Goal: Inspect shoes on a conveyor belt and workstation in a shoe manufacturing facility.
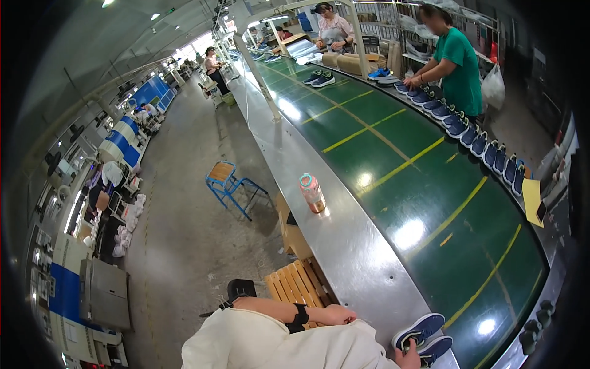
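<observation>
So the person's right hand (pixel 407 355) is pinching the heel end of a pair of navy shoes (pixel 424 326), over the metal ledge (pixel 350 246) along the left side of the green belt (pixel 442 197). Left hand (pixel 340 315) is farther left of the belt, near some wooden slats (pixel 295 286); can't tell if it's curled or spread. Pink bottle (pixel 312 194) stands left of the belt too, and a shoe row (pixel 458 126) lines its right edge.

no legible txt, no readable labels, brands, signs or nos.
</observation>
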### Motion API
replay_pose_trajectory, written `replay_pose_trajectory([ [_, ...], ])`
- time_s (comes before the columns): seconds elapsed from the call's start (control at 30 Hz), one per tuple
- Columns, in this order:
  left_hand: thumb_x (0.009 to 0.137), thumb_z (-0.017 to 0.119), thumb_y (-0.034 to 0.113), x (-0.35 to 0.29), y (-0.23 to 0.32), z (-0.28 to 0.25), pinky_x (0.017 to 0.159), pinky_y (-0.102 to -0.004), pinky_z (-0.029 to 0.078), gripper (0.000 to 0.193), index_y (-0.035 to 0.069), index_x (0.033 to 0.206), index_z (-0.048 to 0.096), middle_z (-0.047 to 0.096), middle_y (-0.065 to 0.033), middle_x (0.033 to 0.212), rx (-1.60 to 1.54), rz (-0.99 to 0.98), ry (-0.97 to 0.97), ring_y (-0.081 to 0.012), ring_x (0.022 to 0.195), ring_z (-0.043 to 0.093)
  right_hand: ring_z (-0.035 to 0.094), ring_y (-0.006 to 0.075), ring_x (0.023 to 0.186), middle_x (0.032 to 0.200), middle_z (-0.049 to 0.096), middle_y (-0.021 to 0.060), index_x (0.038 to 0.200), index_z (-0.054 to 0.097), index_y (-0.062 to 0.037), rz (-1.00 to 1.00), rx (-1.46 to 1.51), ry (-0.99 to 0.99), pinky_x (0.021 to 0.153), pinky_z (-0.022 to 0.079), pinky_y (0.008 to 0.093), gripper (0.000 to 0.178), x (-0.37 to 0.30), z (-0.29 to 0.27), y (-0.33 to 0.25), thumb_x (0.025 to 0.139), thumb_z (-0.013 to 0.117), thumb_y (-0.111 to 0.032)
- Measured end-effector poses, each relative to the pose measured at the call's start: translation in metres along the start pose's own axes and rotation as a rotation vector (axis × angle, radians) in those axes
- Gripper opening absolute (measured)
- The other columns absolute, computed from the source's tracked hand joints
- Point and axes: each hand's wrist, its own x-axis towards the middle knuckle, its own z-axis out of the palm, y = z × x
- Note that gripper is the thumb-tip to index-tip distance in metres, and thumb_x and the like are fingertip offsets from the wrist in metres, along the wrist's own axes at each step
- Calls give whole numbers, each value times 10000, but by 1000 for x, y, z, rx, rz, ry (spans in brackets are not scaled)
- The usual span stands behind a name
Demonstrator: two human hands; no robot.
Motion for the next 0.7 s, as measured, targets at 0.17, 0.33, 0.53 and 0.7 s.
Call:
replay_pose_trajectory([
  [0.17,752,521,235,39,-32,21,646,-424,449,211,76,890,523,586,-134,838,273,57,-17,-313,798,581,513,328,967,1000,576,148,1174,498,-214,84,-90,319,773,417,414,481,-6,0,32,745,561,-424],
  [0.33,769,480,206,73,-35,33,640,-432,457,176,73,874,526,581,-123,811,416,193,-46,-311,785,581,515,330,930,972,572,147,1160,510,-185,114,-11,227,802,396,417,481,-6,-15,21,740,566,-412],
  [0.53,787,451,228,76,-39,23,583,-435,463,235,47,890,559,599,-173,805,309,342,-22,-338,723,593,510,341,949,1023,559,167,1124,539,-169,114,23,471,816,400,411,441,-9,-6,49,722,582,-346],
  [0.7,741,541,213,87,-36,3,472,-359,473,314,76,1024,559,601,-132,776,1,172,-325,-236,665,608,516,338,941,996,553,186,1127,531,-158,93,124,457,802,414,396,400,-4,-6,65,736,586,-217],
])
